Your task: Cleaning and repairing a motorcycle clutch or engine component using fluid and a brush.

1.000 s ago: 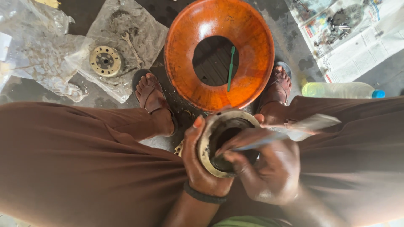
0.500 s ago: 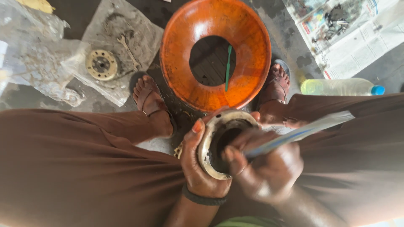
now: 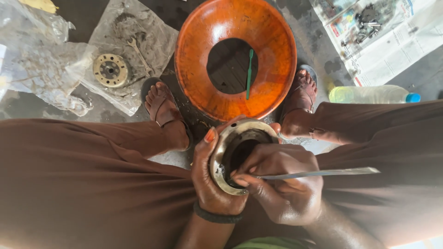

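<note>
Right now the left hand wraps around the rim of a round metal ring-shaped part, a bearing-like housing with a dark hollow middle, holding it steady over the lap, thumb up along the left edge and fingers curled behind. The right hand is closed around a long thin flat metal strip, pinched between thumb and fingers, with its tip reaching into the dark inside of the housing and its free end sticking out well to the right of the grip. As a judgement, the scraping or picking inside the housing looks to be in the middle: the inner wall still looks dark and dirty, while the pale outer rim shows fairly clean, so some cleaning seems left. Just beyond the grip, on the ground between the two sandalled feet, sits a wide orange bowl holding dark liquid, and a green toothbrush leans inside it. Further out and to the left lies a crumpled clear plastic sheet carrying a small round toothed disc and a spanner. Out to the right, a spread newspaper bears a heap of small dark metal pieces, and a clear plastic bottle with a blue cap lies near the right knee. No raised surface shows; the work is done seated low over a dark, stained concrete floor.
</note>
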